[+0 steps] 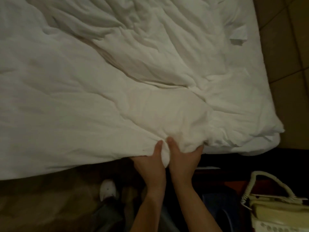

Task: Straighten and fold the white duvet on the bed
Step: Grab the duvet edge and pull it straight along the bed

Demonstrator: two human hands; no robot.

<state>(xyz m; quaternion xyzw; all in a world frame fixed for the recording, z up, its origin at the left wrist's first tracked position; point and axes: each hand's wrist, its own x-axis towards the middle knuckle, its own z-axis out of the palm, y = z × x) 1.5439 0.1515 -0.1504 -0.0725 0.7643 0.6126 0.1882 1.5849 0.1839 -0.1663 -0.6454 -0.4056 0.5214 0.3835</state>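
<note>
I see my left hand (pixel 149 162) and right hand (pixel 184 160) side by side, each grip pinching the crumpled white duvet (pixel 103 91) at the bed's near edge.

Counted in view: one white duvet (pixel 117 77), one bed (pixel 247 149), two hands, namely left hand (pixel 149 164) and right hand (pixel 184 160), one corded telephone (pixel 274 211), one white shoe (pixel 107 190), one small white folded item (pixel 238 36).
</note>
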